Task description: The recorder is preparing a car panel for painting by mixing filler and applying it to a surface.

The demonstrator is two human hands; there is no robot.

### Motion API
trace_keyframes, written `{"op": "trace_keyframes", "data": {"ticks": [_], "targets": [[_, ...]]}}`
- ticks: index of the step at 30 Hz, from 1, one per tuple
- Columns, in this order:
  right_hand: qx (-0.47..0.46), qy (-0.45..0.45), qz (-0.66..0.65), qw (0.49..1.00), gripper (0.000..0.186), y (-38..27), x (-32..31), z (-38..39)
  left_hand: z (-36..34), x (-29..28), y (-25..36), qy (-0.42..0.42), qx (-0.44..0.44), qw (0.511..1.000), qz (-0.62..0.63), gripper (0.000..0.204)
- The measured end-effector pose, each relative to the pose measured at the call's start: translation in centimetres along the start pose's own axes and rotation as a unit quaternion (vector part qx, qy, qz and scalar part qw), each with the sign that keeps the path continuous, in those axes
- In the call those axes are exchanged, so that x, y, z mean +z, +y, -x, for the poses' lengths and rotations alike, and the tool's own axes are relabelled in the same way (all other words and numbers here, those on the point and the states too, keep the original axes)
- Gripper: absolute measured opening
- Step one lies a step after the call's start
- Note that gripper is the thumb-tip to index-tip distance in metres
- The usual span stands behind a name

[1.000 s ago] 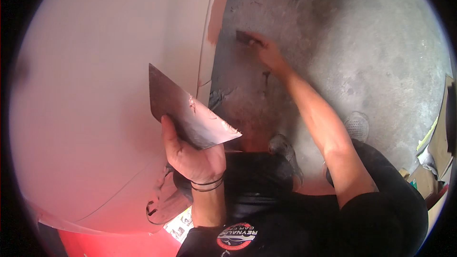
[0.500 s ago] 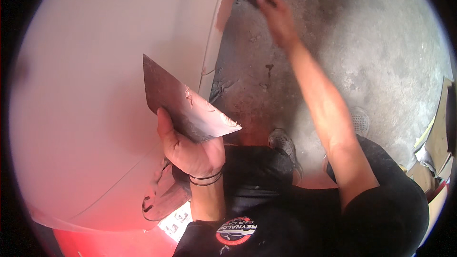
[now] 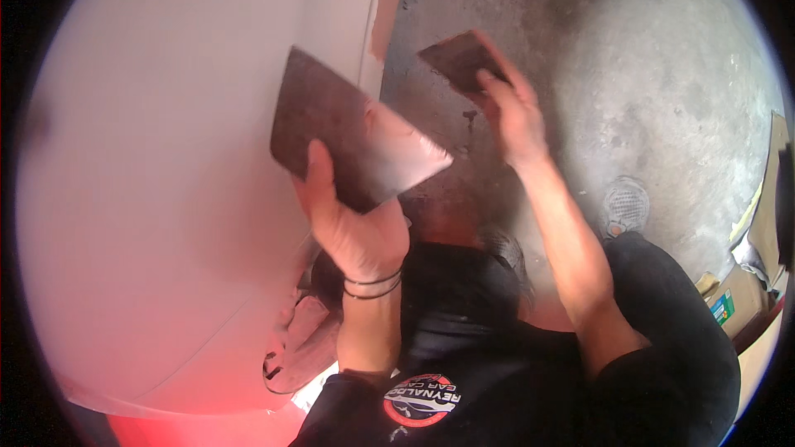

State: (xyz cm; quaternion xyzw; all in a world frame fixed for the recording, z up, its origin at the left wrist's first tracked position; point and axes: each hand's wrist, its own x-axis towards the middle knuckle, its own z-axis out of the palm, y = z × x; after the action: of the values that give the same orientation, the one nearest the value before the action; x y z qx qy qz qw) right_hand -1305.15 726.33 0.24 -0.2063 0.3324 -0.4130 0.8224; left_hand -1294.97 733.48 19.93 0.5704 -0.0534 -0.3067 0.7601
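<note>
Your left hand point(image 3: 352, 228) clamps fingers on a broad flat metal plate point(image 3: 348, 136) at frame centre, your right hand point(image 3: 513, 116) pinches a smaller spreader blade point(image 3: 460, 58) at upper centre: both look thin, stiff, light, sharp-edged, best gripped by a rear edge.

Bare forearms point(image 3: 571, 248) throughout — no gloves, no sleeves past the elbow. Two thin dark bands point(image 3: 373, 284) around the left wrist, one just above the other. Black short-sleeved shirt point(image 3: 497, 389) with a round red-and-white emblem point(image 3: 421, 397) on the chest, lettering across it. Dark trousers point(image 3: 671, 323) — black or near it. Grey mesh-topped shoe point(image 3: 625, 203) at the right foot, pale against the floor.
</note>
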Motion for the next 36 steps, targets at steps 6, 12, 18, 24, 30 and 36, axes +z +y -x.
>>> {"op": "trace_keyframes", "data": {"ticks": [6, 12, 18, 24, 30, 36], "targets": [[-0.247, -0.172, 0.181, 0.936, 0.037, -6.5, -0.5, 5.4, -1.2, 2.9, -2.4, 0.018, 0.038, 0.993, -0.112, 0.043], [-0.116, -0.061, 0.192, 0.973, 0.039, 1.7, -3.5, 2.7, -0.3, 2.3, -0.3, -0.125, 0.013, 0.992, -0.019, 0.040], [-0.100, 0.082, -0.038, 0.991, 0.054, 1.8, 2.4, -8.8, -0.5, -1.1, 1.4, -0.110, -0.029, 0.993, 0.021, 0.041], [-0.157, 0.038, 0.082, 0.983, 0.043, 10.0, 2.9, -8.5, 0.8, -0.5, 0.7, -0.069, -0.024, 0.996, 0.043, 0.045], [0.088, -0.005, 0.071, 0.994, 0.045, 12.8, -1.3, -3.0, 1.3, -1.8, 1.1, -0.111, -0.058, 0.991, 0.044, 0.047], [0.078, -0.015, -0.232, 0.969, 0.053, 0.6, -5.3, -1.6, 1.0, -0.2, 1.1, -0.092, -0.013, 0.984, -0.149, 0.053]]}}
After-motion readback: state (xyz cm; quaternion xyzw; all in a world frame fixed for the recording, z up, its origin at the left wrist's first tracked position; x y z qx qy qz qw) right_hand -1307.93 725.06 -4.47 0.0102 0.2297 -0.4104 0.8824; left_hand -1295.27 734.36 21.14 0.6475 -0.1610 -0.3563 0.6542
